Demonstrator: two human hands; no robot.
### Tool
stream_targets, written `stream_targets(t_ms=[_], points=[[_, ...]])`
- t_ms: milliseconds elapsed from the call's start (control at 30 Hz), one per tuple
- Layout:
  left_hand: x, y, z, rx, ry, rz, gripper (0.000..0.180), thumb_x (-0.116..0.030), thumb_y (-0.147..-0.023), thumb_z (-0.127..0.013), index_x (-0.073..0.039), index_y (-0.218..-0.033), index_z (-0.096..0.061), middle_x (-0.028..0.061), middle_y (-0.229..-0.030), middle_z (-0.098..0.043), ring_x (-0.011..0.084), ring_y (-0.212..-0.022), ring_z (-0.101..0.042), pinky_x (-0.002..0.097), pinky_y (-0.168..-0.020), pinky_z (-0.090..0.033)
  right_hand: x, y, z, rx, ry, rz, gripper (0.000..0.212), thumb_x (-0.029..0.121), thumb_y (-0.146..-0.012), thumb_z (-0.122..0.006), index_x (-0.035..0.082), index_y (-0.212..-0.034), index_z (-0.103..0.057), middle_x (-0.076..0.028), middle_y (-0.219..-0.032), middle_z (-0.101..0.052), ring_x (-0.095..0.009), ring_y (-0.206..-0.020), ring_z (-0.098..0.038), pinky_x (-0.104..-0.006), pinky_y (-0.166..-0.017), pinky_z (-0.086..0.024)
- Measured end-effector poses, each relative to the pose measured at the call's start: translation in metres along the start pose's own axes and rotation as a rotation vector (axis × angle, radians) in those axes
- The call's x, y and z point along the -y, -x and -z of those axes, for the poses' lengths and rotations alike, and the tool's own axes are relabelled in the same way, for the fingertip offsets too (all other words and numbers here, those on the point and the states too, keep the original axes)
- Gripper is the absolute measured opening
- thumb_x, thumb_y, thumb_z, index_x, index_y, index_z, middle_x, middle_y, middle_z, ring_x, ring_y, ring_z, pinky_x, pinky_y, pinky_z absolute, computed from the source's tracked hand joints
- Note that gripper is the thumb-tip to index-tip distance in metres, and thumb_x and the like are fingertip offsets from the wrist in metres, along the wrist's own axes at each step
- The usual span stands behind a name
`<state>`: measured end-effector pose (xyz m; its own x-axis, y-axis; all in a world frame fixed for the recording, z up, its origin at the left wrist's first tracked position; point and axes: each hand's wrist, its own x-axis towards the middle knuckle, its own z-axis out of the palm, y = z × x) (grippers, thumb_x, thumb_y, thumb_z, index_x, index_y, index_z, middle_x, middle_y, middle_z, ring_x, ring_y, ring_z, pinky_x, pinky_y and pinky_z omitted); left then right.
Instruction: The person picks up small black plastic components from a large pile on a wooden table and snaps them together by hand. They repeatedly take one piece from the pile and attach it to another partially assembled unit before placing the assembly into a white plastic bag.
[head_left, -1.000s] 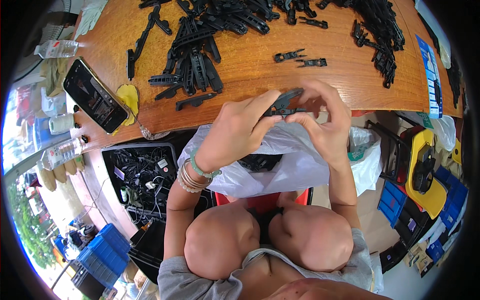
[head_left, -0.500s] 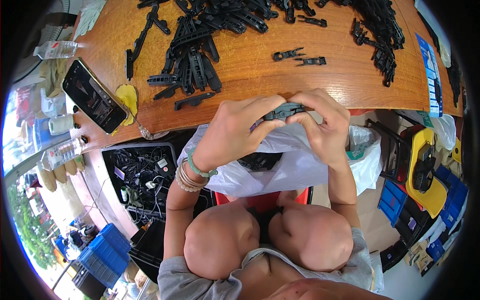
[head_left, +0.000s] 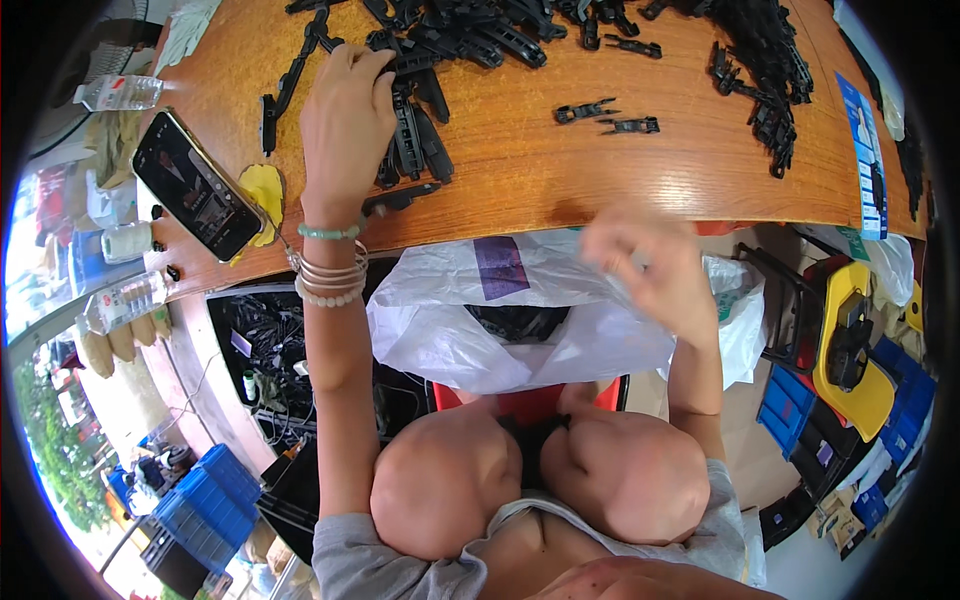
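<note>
My left hand (head_left: pixel 347 130) reaches over the left part of a pile of long black plastic parts (head_left: pixel 425 130) on the table. Its fingers are bent and held close together, with their tips down among the parts; whatever they grip is hidden. My right hand (head_left: pixel 650 270) is raised at the table's front edge, above the right side of an opened white plastic bag (head_left: pixel 420 335). Motion smears its fingers, and no part can be made out in them. Dark parts (head_left: pixel 520 322) show inside the bag's mouth. Two small black clips (head_left: pixel 630 126) lie mid-table.
A phone (head_left: pixel 195 190) rests on a yellow cloth (head_left: pixel 262 200) at the left. More black parts (head_left: pixel 760 60) are heaped at the far right. Below the table's left edge stands a bin (head_left: pixel 275 350) of black pieces and cables. A yellow chair (head_left: pixel 855 370) is at the right.
The dark grey part that both hands held over the bag is no longer visible. My left hand has moved far left and forward to the pile; my right hand has dropped slightly, apart from it.
</note>
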<state>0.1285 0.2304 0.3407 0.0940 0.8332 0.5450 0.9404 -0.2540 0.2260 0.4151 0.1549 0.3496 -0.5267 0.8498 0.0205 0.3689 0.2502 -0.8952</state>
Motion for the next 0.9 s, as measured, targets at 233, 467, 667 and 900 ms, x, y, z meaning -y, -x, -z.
stream_targets(t_ms=[233,467,667,900], points=[[0.002,-0.004,-0.003,0.051,-0.083,-0.127,0.014,-0.008,-0.079,-0.062,-0.002,-0.091,-0.065,0.0101,-0.091,-0.061,0.0283,-0.087,-0.055,0.0365,-0.075,-0.047,-0.035,-0.049,0.026,-0.533,0.795,0.321,0.014,0.002,-0.072,-0.066,0.003,-0.086,-0.064,-0.007,-0.086,-0.059,-0.028,-0.075,-0.055,-0.0366,-0.066,-0.046],[0.001,0.0,-0.001,0.024,-0.112,-0.146,0.018,-0.006,-0.074,-0.066,0.0,-0.091,-0.062,0.0097,-0.084,-0.059,0.0285,-0.09,-0.052,0.037,-0.078,-0.044,-0.016,-0.036,0.011,-0.498,0.32,0.072,0.017,-0.002,-0.075,-0.068,0.002,-0.091,-0.065,-0.006,-0.085,-0.06,-0.017,-0.069,-0.057,-0.0283,-0.059,-0.046],[-0.052,0.02,0.011,-0.041,0.526,0.281,0.011,-0.003,-0.084,-0.059,0.002,-0.094,-0.061,0.011,-0.086,-0.062,0.0213,-0.077,-0.059,0.0294,-0.07,-0.046,-0.005,-0.013,0.008,-0.288,-0.363,-0.041,0.02,-0.006,-0.082,-0.062,-0.006,-0.102,-0.063,-0.013,-0.096,-0.061,-0.017,-0.077,-0.066,-0.0241,-0.069,-0.054],[-0.091,0.045,0.018,0.539,1.522,0.692,0.032,-0.006,-0.093,-0.049,0.008,-0.122,-0.051,0.0139,-0.095,-0.064,0.0149,-0.079,-0.061,0.0245,-0.065,-0.049,-0.008,-0.015,-0.007,-0.111,-0.739,0.114,0.017,-0.007,-0.081,-0.062,-0.008,-0.098,-0.065,-0.018,-0.099,-0.062,-0.022,-0.083,-0.066,-0.0283,-0.071,-0.054]])
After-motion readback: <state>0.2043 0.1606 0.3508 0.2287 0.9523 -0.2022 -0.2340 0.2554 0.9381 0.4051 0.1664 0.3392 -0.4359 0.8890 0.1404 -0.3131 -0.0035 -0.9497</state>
